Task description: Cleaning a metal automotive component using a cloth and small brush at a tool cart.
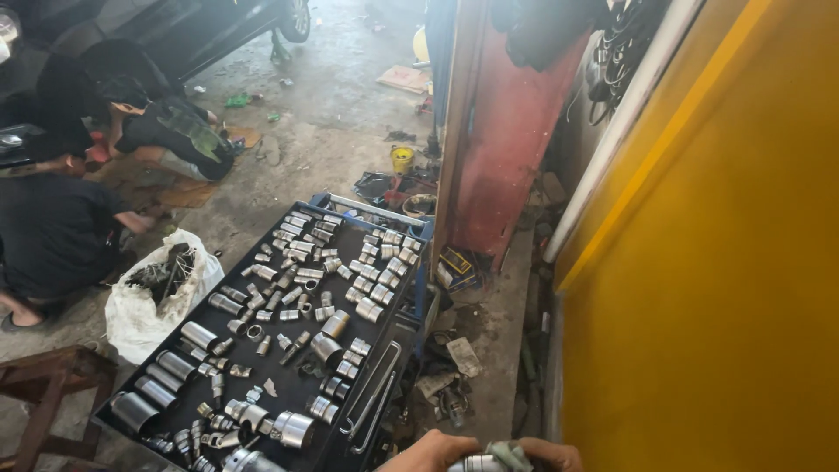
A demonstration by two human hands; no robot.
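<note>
At the bottom edge of the view, the left hand [433,452] and the right hand [549,454] meet around a shiny cylindrical metal socket [472,464] with a scrap of grey-green rag [509,454] bunched against it. Both hands are cut off by the frame; the fingers look curled around the socket and the rag, though which hand carries which is hard to tell. It reads as a wiping step, with the socket held low beside the tray. A further move would call for a firm grip on the smooth steel and a turn of the rag round its barrel.

Just beyond lies a black metal tool tray [398,336], crowded with chrome sockets [301,288] of many sizes, some in rows, some scattered. To its left a white plastic sack [131,315] of dark parts sits on the grey concrete floor [332,122]. Farther off, people in dark clothes [52,227] crouch near a dark car [201,31]. A yellow wall [725,262] fills the right.
</note>
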